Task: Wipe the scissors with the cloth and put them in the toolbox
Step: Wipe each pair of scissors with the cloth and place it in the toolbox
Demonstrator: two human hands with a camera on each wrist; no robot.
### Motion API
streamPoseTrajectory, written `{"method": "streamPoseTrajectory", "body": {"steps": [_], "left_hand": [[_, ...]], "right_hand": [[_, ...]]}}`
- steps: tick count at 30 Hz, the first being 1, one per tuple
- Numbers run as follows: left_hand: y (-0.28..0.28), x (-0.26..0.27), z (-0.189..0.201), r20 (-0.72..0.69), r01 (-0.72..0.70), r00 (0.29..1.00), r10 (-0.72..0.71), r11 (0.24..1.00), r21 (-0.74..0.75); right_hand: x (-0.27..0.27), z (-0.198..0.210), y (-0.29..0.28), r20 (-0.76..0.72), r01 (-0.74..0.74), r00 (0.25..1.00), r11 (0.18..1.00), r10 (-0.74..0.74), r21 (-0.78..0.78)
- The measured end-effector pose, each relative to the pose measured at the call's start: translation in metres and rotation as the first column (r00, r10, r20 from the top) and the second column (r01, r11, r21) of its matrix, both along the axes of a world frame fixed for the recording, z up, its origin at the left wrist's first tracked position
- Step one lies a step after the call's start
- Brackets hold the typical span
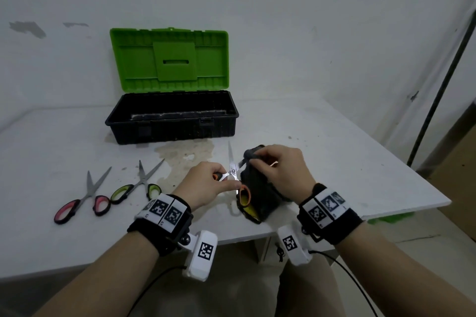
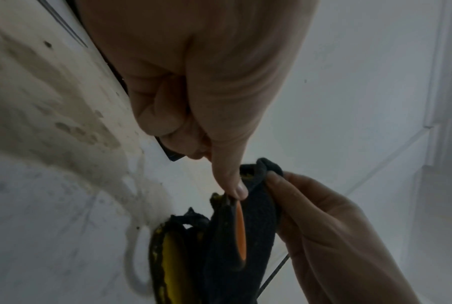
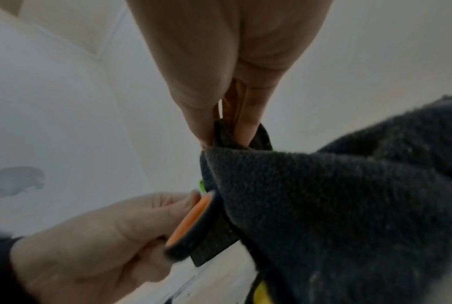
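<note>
Left hand (image 1: 206, 183) fingers clamp orange-handled scissors (image 1: 233, 171); right hand (image 1: 280, 170) fingers pinch dark cloth (image 1: 257, 195) over blade just beside; free blade points away.

Left hand (image 1: 206, 185), lower centre of the head view: fingers curled, index extended, gripping. Right hand (image 1: 283, 170), just right of it: fingertips pinched together. Both forearms enter from the bottom edge.

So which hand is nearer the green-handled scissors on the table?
Left. The left hand holds the orange scissors just right of the green-handled scissors; the right hand, gripping the cloth, is farther right.
</note>
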State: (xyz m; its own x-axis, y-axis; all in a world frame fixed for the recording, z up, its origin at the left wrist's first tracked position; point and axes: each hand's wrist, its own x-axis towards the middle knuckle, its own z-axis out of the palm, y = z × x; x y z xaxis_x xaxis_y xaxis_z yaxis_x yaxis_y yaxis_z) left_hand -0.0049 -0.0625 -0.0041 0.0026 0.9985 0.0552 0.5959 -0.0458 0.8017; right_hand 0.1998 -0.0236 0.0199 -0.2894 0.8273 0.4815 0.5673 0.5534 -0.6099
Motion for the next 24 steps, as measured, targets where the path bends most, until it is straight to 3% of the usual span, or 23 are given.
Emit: {"method": "streamPoseTrajectory", "body": {"steps": [3,6,15,18,21,24], "left_hand": [[0.0,0.005,0.001,-0.027,0.012,1.0,-0.012,1.0,0.005],[-0.001,0.007,0.002,-0.051,0.036,0.998,-0.035,0.999,0.025],[-0.004,-0.002,-0.004,-0.01,0.027,1.0,-0.027,0.999,-0.017],[-0.001,-0.003,-0.001,0.01,0.004,1.0,-0.004,1.0,-0.014],[0.0,0.002,0.002,0.001,0.005,1.0,-0.005,1.0,-0.004],[-0.001,0.006,0.002,-0.026,0.015,1.0,-0.015,1.0,0.009]], "right_hand": [[-0.01,-0.004,-0.005,0.111,-0.068,0.992,0.998,0.066,0.009],[-0.012,-0.008,-0.002,0.127,-0.069,0.989,0.998,0.07,-0.01],[0.016,-0.005,0.031,-0.059,0.217,0.974,0.975,-0.219,-0.042],[0.009,-0.002,0.014,-0.071,0.109,0.992,0.994,-0.107,0.024],[-0.007,-0.005,-0.004,0.064,-0.035,0.997,0.998,0.032,0.052],[-0.013,-0.011,-0.004,0.086,-0.064,0.994,0.997,0.061,0.031]]}}
